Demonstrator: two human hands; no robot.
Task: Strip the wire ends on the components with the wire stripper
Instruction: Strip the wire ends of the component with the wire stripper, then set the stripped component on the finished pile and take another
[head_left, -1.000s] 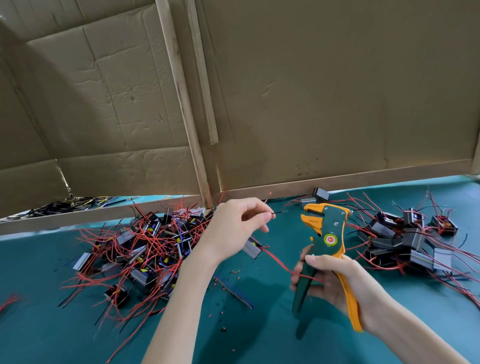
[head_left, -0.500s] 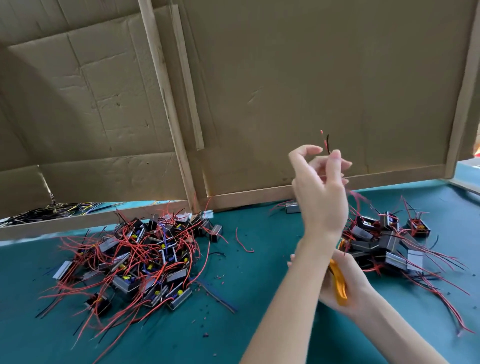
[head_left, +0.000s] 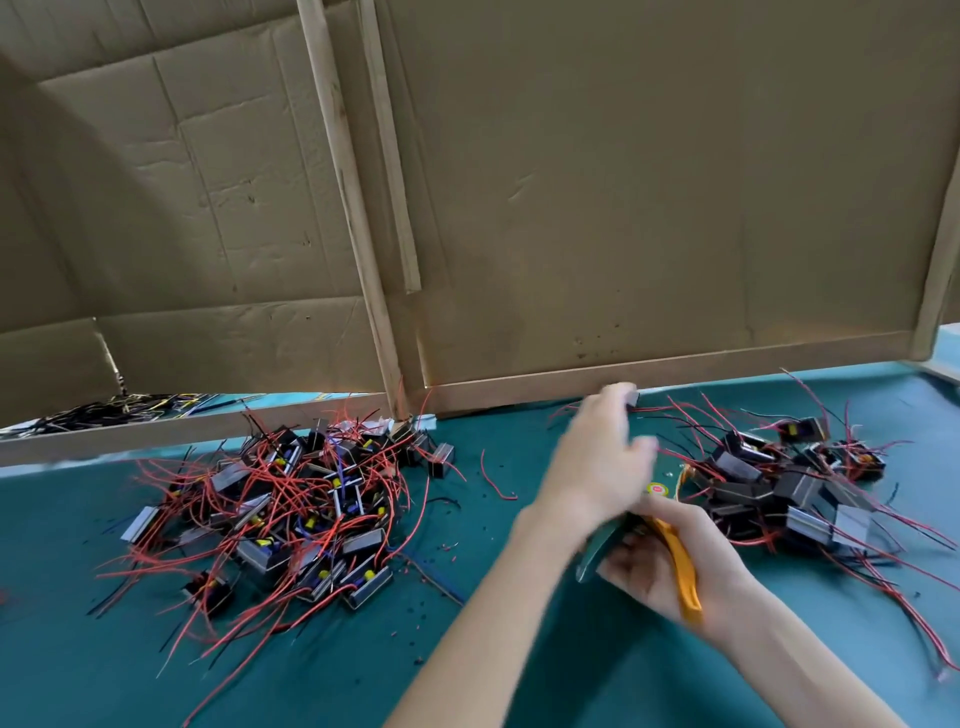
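Right hand (head_left: 670, 564), lower right of centre, fingers wrapped round green-and-orange-handled wire stripper (head_left: 679, 566), held low over teal table mat (head_left: 322, 675). Left hand (head_left: 597, 460) blurred, centre frame, crossing above the stripper; grip cannot be told. Red-wired black components: big pile (head_left: 291, 514) at left, smaller pile (head_left: 795, 486) at right.
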